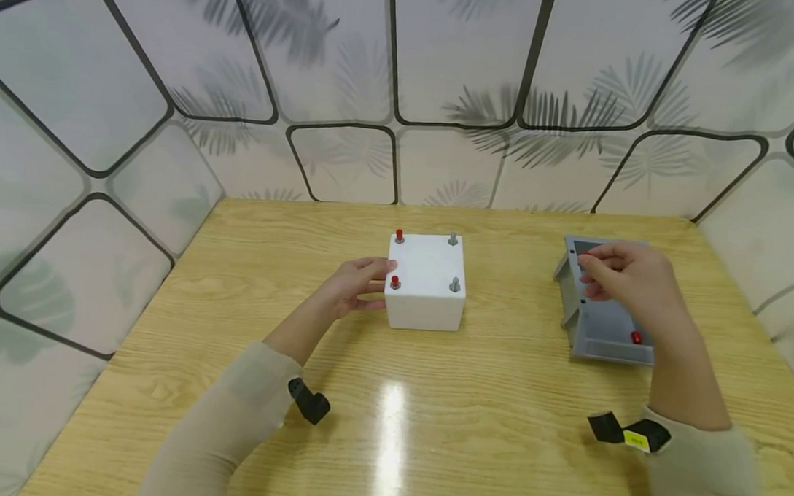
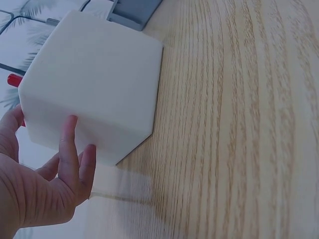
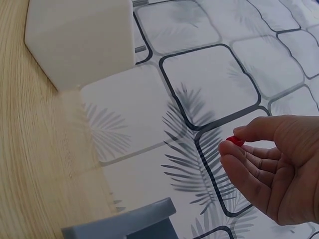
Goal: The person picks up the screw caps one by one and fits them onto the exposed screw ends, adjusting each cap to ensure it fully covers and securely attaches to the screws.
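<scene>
A white box [image 1: 424, 312] stands on the table with four posts at its top corners. The left-hand posts bear red caps [image 1: 395, 282]; the right-hand posts show bare grey metal [image 1: 455, 284]. My left hand [image 1: 359, 287] touches the box's left side with its fingers spread, thumb at the top edge. Above a grey tray [image 1: 613, 350] at right, my right hand [image 1: 622, 274] pinches a small red cap [image 3: 235, 141] between thumb and forefinger. Another red cap [image 1: 636, 337] lies in the tray, whose far part is partly hidden by the right hand.
The wooden table [image 1: 496, 426] reaches back to a patterned fabric wall [image 1: 449, 162]. Fabric also rises along the left and right sides. Each sleeve carries a small black camera, the left one [image 1: 309, 402] and the right one [image 1: 630, 433].
</scene>
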Tool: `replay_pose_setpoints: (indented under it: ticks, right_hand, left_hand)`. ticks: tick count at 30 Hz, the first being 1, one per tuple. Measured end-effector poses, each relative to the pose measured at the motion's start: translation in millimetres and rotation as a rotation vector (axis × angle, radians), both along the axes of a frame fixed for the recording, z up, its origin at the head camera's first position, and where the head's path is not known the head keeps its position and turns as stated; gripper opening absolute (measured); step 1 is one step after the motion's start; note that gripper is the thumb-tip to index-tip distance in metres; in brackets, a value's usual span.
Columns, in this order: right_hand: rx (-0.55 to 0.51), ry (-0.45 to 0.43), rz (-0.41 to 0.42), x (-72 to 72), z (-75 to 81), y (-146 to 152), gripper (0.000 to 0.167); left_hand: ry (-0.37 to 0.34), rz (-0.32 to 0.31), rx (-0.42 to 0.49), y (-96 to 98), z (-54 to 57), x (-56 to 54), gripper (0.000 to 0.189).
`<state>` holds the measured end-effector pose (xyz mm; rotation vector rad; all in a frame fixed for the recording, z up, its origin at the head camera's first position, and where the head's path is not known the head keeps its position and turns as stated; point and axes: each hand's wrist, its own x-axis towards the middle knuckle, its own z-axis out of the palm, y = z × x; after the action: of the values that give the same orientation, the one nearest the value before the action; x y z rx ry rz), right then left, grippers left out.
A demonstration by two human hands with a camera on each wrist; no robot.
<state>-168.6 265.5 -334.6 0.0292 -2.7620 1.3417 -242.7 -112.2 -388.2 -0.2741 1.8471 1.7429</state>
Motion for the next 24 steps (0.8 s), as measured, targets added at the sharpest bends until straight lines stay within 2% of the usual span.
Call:
replay_pose_setpoints:
  ticks: [5,12,19,24]
  right_hand:
    - [-0.029,0.020,-0.012,-3.3,2.5,-10.7,0.039]
    - [-0.017,0.052,-0.003,-6.1,0.7,-17.8,0.037]
    - [-0.068,0.010,0.005,-9.7,-0.7,-23.8,0.042]
    - [-0.057,0.031,0.009,-14.5,-2.7,-31.9,0.039]
  left_hand:
    - [-0.003,0.005,0.001,-0.3,-1.3,-1.3,0.056]
    - [-0.001,0.006,0.011,0.1,-1.9,-2.4,0.056]
    - [-0.003,0.007,0.013,0.6,-1.5,-3.4,0.056]
    - [0.002,-0.002,0.018,0.2,-1.7,-3.2,0.057]
